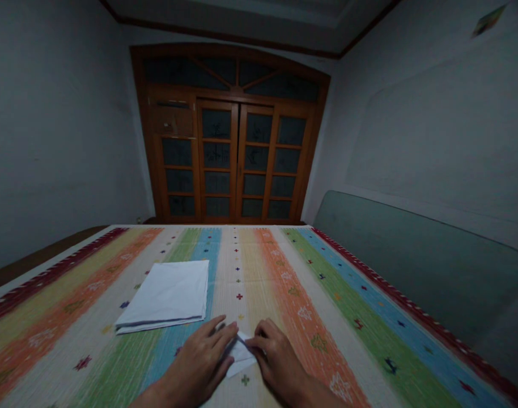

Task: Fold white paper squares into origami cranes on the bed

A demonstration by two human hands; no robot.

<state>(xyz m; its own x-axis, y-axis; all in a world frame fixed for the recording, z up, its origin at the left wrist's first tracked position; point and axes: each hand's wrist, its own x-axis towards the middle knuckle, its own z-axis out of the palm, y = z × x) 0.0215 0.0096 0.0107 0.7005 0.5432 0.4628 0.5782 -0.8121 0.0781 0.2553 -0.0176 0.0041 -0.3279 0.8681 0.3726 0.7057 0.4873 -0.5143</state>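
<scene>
A small piece of folded white paper lies on the striped cloth close in front of me, partly covered by my fingers. My left hand is at its left edge, with thumb and index finger closed on the paper. From the other side, my right hand pinches its upper right part between thumb and fingertips. The fingertips of both hands almost meet over a raised fold. Beyond my left hand, a larger folded white cloth lies flat, touched by neither hand.
A striped, multicoloured tablecloth covers the wide surface. Along the right side stands a pale green panel. Wooden doors with glass panes are at the far end, between white walls.
</scene>
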